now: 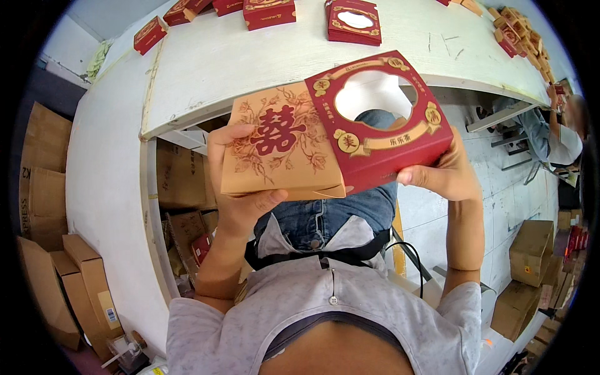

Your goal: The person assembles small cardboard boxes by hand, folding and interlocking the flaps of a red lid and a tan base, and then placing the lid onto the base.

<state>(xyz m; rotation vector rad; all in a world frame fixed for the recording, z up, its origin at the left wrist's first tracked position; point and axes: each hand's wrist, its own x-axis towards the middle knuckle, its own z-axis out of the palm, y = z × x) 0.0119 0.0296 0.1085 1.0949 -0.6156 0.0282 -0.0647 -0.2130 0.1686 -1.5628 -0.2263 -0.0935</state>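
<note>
Above my lap, my left hand (240, 181) grips a tan box (250, 165) printed with a dark red symbol and flower sprays. Its thumb lies along the near edge and its fingers along the far left side. My right hand (440, 172) holds a red sleeve (375, 165) with a wide cut-out window and gold ornaments, thumb on the front side, other fingers behind. The tan box's right end meets the sleeve's open left end and seems to sit slightly inside it. Through the window I see white inner walls and my jeans, so the sleeve's middle is hollow.
The white table (206, 69) curves ahead and to the left. On it stand a stack of flat red sleeves (354, 25) and several red boxes (269, 14). Tan boxes (522, 37) pile up far right. Cardboard cartons (531, 253) stand on the floor; another person (565, 131) sits at right.
</note>
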